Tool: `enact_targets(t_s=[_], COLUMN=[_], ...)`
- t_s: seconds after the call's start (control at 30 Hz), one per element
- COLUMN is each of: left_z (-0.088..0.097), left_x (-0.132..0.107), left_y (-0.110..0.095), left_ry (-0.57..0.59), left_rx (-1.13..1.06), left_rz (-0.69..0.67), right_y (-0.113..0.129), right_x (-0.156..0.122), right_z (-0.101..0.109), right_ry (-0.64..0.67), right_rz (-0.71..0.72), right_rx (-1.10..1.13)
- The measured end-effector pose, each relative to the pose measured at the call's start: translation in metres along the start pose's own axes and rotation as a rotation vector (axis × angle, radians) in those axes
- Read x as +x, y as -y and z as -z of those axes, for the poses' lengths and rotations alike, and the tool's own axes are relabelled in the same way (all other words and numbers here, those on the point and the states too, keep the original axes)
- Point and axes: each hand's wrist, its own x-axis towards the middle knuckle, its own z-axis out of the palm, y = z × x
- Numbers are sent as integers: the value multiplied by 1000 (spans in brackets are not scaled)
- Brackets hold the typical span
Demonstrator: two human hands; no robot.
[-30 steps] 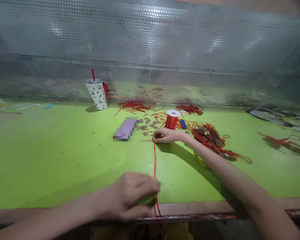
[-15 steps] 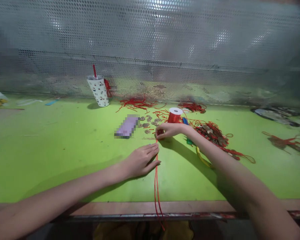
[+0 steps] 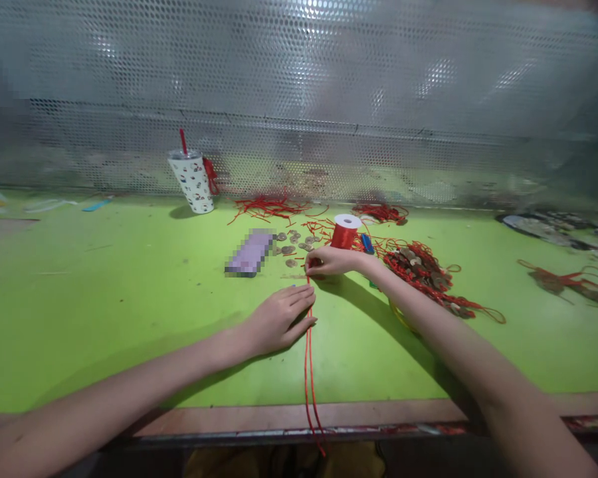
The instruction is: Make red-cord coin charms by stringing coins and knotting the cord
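Observation:
A doubled red cord (image 3: 308,372) runs straight down the green table (image 3: 104,312) and hangs over its front edge. My right hand (image 3: 329,261) is closed, pinching the cord's far end just in front of a red thread spool (image 3: 345,232). My left hand (image 3: 279,318) lies nearly flat on the table with its fingers stretched out, the fingertips pressing on the cord about midway along it.
Loose coins (image 3: 294,242) and a blurred purple object (image 3: 252,252) lie left of the spool. A heap of red-corded coin charms (image 3: 423,265) sits at the right, cut red threads (image 3: 269,207) behind. A patterned cup with a red straw (image 3: 193,179) stands by the perforated metal wall.
My left hand left the table's front edge, where it gripped the cord, and moved forward to lie flat on the cord midway. My right hand stayed by the spool.

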Motion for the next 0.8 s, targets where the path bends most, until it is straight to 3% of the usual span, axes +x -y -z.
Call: enact_targets(t_s=[0.17,0.43,0.67,0.8], left_z=[6,5,10,12], left_x=[1,3,2,4], left_y=[5,11,5,4], left_ry=[-92,-48,-127,-135], left_rx=[-38,82,107,38], left_rz=[90,76,-51,-49], right_y=[0,-4,-5,-3], right_x=[1,2,3,3], right_z=[-1,-1,-2,-1], right_ry=[-19,-29,-25,-26], right_rz=[8,30,38,39], right_rx=[-3,-2,-1,-8])
